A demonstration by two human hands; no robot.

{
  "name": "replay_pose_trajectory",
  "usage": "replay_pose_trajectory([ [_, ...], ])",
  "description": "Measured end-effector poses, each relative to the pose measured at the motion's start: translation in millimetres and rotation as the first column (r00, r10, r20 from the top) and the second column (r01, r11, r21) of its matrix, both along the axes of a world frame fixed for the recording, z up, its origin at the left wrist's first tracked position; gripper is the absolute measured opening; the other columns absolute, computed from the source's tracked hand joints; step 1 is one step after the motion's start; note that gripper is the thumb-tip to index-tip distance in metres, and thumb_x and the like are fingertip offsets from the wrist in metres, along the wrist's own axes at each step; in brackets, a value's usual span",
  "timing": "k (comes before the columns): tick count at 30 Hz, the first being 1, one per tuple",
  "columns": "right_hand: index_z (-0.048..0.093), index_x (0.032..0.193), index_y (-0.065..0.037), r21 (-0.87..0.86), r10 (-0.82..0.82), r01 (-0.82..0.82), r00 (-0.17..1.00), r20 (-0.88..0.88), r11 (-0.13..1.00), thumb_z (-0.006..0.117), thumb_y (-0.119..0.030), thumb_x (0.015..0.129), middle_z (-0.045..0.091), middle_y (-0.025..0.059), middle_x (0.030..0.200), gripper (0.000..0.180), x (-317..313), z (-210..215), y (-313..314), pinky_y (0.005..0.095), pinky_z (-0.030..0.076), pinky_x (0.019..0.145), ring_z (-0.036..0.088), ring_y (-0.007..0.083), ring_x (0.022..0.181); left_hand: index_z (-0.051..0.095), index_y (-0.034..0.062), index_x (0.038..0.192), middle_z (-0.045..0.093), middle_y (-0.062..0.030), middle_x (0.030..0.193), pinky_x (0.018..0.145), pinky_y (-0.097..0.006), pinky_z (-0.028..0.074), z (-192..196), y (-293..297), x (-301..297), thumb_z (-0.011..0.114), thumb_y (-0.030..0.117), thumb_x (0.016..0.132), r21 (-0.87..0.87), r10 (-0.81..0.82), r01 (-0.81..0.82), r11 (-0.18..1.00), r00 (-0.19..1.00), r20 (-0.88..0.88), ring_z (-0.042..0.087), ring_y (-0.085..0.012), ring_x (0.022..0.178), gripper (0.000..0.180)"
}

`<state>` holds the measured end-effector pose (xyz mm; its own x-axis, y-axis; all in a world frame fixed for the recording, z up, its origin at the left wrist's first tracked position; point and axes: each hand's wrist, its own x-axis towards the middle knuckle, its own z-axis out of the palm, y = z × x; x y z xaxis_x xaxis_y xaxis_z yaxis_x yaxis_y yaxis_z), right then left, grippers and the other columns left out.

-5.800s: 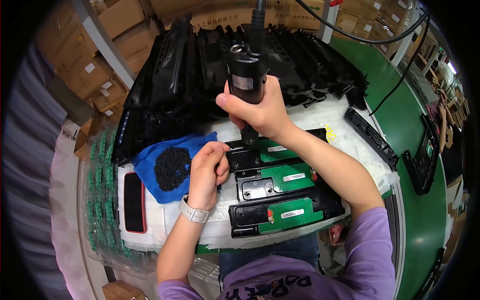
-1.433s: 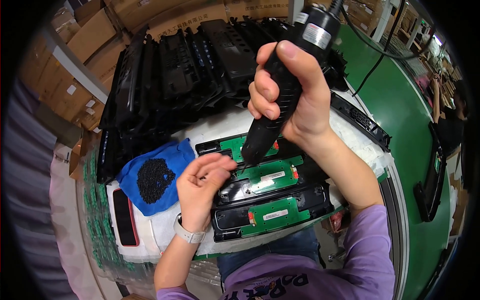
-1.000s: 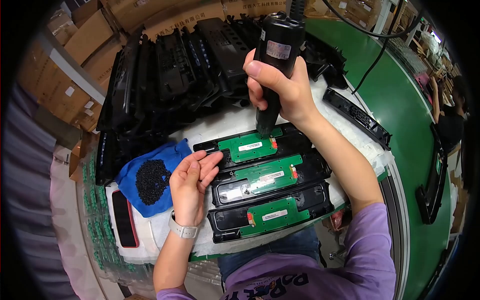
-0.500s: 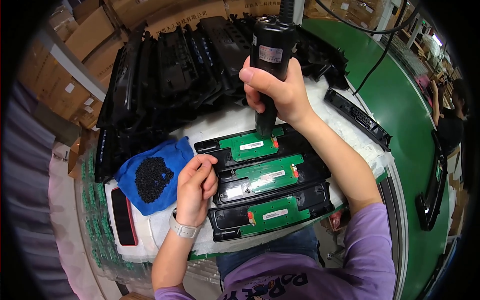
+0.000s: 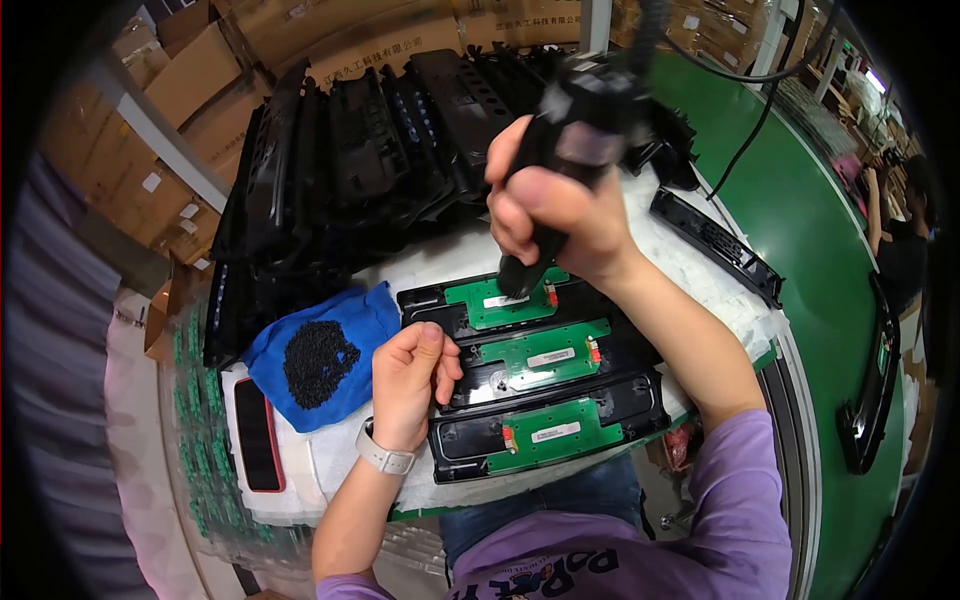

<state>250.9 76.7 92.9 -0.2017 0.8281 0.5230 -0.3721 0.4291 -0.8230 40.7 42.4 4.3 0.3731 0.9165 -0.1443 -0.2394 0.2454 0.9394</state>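
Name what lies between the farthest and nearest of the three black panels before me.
The middle black panel, with its green circuit board, lies between them in the head view.

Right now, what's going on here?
A person's right hand grips a black cylindrical corded power tool, its tip over the farthest of three green circuit boards set in long black plastic panels. Whether they touch is unclear. The curled left hand is by the panels' left ends. Small black pieces lie on a blue cloth to its left.
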Motion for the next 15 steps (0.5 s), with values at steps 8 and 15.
replay_pose_trajectory([
  [8, 0.046, 0.101, -0.005, 0.087, 0.158, -0.138, 0.940, -0.301, 0.987, 0.047, -0.048, 0.087, 0.049, 0.0023, 0.059, 0.045, -11.0, 5.4, -17.8, 0.0291, 0.041, 0.047, 0.043, 0.0111, 0.040, 0.057, 0.0004, 0.082, 0.061, -0.0077, 0.067, 0.047, -0.019, 0.041, 1.7, -5.1, 4.9, 0.062, 0.013, 0.086, 0.083, -0.021, 0.019, 0.996, 0.999, 0.028, 0.055, -0.0101, 0.050, 0.015],
  [15, 0.046, 0.100, -0.005, 0.035, 0.114, -0.109, 0.935, -0.337, 0.993, 0.045, -0.048, 0.088, 0.048, 0.0023, 0.059, 0.045, -13.4, 5.0, -19.8, 0.0301, 0.042, 0.048, 0.044, 0.0119, 0.041, 0.057, -0.0007, 0.083, 0.062, -0.0095, 0.067, 0.047, -0.020, 0.042, 1.2, -5.2, 3.5, 0.063, 0.011, 0.085, 0.084, -0.031, 0.026, 0.996, 0.998, 0.054, 0.057, -0.0120, 0.050, 0.014],
])
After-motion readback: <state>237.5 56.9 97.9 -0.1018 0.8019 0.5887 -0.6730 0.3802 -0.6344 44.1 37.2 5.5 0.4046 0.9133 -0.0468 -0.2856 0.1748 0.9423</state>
